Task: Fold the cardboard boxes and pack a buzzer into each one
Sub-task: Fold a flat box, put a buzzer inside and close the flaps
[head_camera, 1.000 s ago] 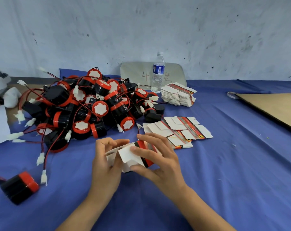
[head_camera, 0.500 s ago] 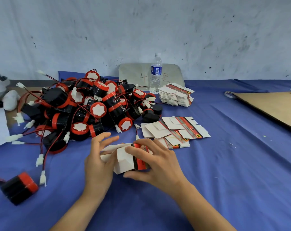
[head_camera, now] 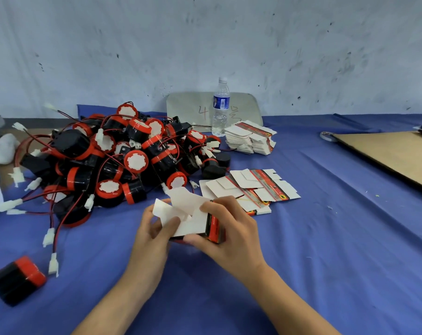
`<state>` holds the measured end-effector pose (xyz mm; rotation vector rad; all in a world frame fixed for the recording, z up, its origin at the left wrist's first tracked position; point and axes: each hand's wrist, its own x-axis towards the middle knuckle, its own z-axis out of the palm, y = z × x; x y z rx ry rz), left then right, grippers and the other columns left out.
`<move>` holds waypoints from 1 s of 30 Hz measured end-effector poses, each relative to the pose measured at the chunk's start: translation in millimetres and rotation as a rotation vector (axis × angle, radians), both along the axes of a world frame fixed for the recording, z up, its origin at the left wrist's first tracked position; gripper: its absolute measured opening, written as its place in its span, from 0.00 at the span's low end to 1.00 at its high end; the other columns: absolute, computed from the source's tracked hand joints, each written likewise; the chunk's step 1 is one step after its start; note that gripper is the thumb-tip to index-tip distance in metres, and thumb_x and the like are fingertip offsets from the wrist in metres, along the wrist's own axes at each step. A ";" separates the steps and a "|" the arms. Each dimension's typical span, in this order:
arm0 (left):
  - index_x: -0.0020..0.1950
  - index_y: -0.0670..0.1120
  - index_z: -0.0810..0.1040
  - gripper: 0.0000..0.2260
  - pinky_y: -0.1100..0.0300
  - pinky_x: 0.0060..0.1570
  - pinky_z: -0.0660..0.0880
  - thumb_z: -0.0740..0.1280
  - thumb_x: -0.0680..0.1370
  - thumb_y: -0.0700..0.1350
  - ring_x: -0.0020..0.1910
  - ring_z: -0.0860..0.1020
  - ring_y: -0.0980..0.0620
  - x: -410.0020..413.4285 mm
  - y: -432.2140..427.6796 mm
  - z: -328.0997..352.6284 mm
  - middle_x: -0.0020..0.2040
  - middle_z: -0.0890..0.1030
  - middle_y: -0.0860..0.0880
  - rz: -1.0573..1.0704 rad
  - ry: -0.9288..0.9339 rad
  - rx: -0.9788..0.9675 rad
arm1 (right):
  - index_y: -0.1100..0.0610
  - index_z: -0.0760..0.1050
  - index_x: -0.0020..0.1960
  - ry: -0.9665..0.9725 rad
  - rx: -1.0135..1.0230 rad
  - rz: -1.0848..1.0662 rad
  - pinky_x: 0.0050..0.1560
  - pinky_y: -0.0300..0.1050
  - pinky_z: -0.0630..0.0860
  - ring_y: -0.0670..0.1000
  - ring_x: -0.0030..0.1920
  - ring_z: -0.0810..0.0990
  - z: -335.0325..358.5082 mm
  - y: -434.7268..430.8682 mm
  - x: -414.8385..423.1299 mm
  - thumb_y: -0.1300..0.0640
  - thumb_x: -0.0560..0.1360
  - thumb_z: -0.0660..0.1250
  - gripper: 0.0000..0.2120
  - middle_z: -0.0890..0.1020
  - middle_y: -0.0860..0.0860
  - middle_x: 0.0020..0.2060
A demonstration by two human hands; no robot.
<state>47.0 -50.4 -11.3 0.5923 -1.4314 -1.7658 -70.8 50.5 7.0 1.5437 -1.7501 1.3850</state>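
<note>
Near centre, over tabletop: cardboard box half-formed, white flaps up. Risk: hard thumb pressure could crush walls flat or crease flap crooked. Box sits between both grips: left hand pinches flap, right hand wraps red printed end. Buzzer pile far left, apart from hands.

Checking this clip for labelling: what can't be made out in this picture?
Head view:
Inside of the cardboard box: covered by its flaps, the left hand and the right hand; contents unseen.
The lone buzzer, lower left: blurred at the frame edge.
Writing on the grey board: partly behind the water bottle.
Print on the flat box blanks: too small.
</note>
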 end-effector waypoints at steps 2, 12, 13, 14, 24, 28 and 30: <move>0.63 0.50 0.76 0.13 0.59 0.46 0.80 0.59 0.82 0.39 0.53 0.82 0.50 -1.7 2.7 -2.2 0.54 0.84 0.49 -0.057 0.006 0.056 | 0.51 0.71 0.54 0.011 0.004 0.001 0.40 0.34 0.72 0.45 0.44 0.75 -2.5 -1.3 3.0 0.37 0.70 0.69 0.22 0.78 0.52 0.47; 0.68 0.70 0.67 0.19 0.75 0.49 0.73 0.57 0.77 0.66 0.60 0.75 0.68 5.0 18.4 7.1 0.62 0.74 0.71 0.024 -0.089 -0.507 | 0.43 0.70 0.51 -0.388 -0.065 0.023 0.43 0.38 0.74 0.46 0.43 0.76 -1.5 -0.1 1.9 0.40 0.70 0.66 0.13 0.77 0.45 0.45; 0.65 0.71 0.69 0.18 0.75 0.48 0.73 0.57 0.76 0.69 0.60 0.74 0.67 5.6 18.4 9.0 0.63 0.74 0.70 0.026 -0.090 -0.539 | 0.43 0.70 0.50 -0.418 -0.047 0.042 0.44 0.42 0.75 0.47 0.44 0.77 -1.6 0.3 1.3 0.40 0.70 0.66 0.12 0.77 0.43 0.45; 0.63 0.72 0.71 0.18 0.75 0.48 0.73 0.56 0.75 0.71 0.60 0.74 0.67 6.2 17.9 10.0 0.63 0.74 0.69 0.031 -0.093 -0.565 | 0.42 0.70 0.50 -0.448 -0.023 0.061 0.44 0.45 0.77 0.49 0.45 0.78 -1.7 0.7 1.0 0.39 0.70 0.66 0.12 0.77 0.42 0.46; 0.58 0.71 0.72 0.14 0.73 0.43 0.75 0.54 0.76 0.70 0.53 0.79 0.62 10.1 12.7 10.6 0.58 0.78 0.64 0.004 -0.081 -0.620 | 0.45 0.64 0.68 -0.353 -0.027 0.305 0.54 0.42 0.75 0.46 0.58 0.77 7.8 8.4 -0.9 0.44 0.71 0.69 0.28 0.72 0.34 0.60; 0.56 0.70 0.73 0.15 0.71 0.43 0.76 0.54 0.76 0.71 0.51 0.80 0.61 13.7 13.2 12.3 0.55 0.79 0.64 0.001 -0.067 -0.575 | 0.46 0.67 0.69 -0.347 0.010 0.327 0.55 0.44 0.76 0.48 0.57 0.78 11.6 8.5 -0.2 0.43 0.69 0.71 0.31 0.76 0.38 0.59; 0.57 0.68 0.73 0.16 0.71 0.44 0.75 0.54 0.76 0.70 0.52 0.80 0.62 14.3 13.9 13.0 0.56 0.79 0.65 0.002 -0.040 -0.571 | 0.48 0.71 0.64 -0.323 0.010 0.338 0.52 0.41 0.75 0.47 0.53 0.78 13.3 8.6 -0.1 0.43 0.68 0.72 0.27 0.77 0.41 0.55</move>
